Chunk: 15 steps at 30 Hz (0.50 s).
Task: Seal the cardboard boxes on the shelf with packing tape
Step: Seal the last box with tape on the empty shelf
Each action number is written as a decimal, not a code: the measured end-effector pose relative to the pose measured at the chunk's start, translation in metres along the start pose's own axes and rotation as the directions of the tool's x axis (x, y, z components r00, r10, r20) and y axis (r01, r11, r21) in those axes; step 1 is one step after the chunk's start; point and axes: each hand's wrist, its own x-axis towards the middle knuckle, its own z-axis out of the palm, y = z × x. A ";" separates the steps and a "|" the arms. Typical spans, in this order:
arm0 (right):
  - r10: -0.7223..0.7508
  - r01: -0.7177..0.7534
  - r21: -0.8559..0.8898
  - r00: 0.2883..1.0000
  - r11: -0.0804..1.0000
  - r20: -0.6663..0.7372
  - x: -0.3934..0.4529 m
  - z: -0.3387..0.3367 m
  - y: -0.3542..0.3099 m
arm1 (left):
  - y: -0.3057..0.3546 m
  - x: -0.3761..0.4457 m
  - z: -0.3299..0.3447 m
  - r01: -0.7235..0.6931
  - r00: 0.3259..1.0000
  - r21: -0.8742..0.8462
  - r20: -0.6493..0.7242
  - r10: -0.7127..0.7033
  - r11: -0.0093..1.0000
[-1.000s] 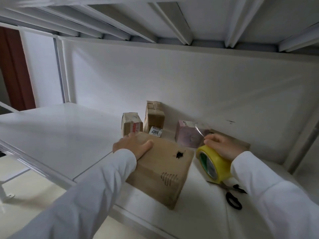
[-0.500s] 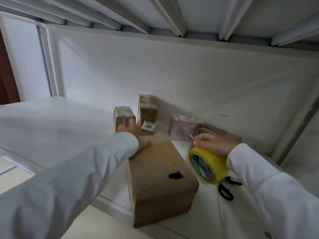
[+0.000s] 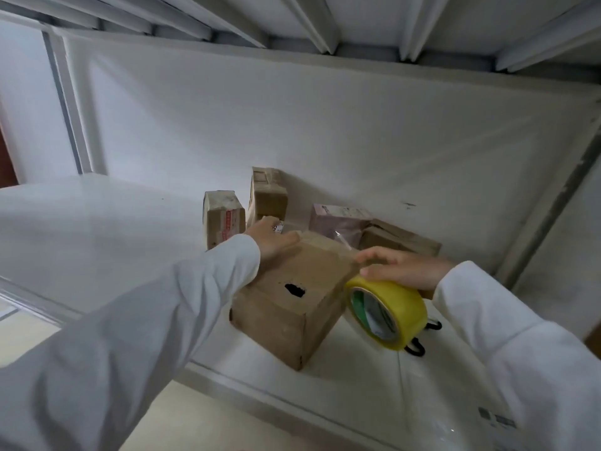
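Box (image 3: 292, 297) sits mid-shelf, left hand (image 3: 271, 237) flat on its far edge at 11 o'clock. Right hand (image 3: 403, 271) grips tape roll (image 3: 387, 312) at 3 o'clock (pull tape straight, press down firmly).

Lighting: dim, cool and even; brightest on the shelf (image 3: 81, 229) surface at far left. Shadows: soft, beneath the large cardboard box (image 3: 292, 307) and the tape roll (image 3: 387, 310). Glare: faint sheen on the back panel (image 3: 292, 131). Blur: near sleeves smeared. Distortion: wide-angle bowing of beams and uprights at the edges.
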 end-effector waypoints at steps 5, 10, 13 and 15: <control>0.030 -0.028 -0.093 0.999 0.995 0.017 -0.017 -0.017 -0.011 | 0.029 -0.025 0.003 -0.225 0.967 -0.280 0.049 0.248 0.933; 0.036 -0.019 -0.172 0.995 0.985 0.098 -0.028 -0.015 -0.028 | 0.045 -0.032 0.008 -0.394 0.919 -0.140 -0.060 0.389 0.908; -0.004 0.028 -0.188 0.992 0.982 0.125 -0.033 -0.012 -0.034 | 0.042 -0.036 0.002 -0.353 0.935 -0.093 -0.062 0.349 0.931; -0.054 0.069 -0.145 0.993 0.987 0.101 -0.036 -0.012 -0.038 | 0.037 -0.039 -0.003 -0.307 0.951 -0.099 -0.065 0.302 0.947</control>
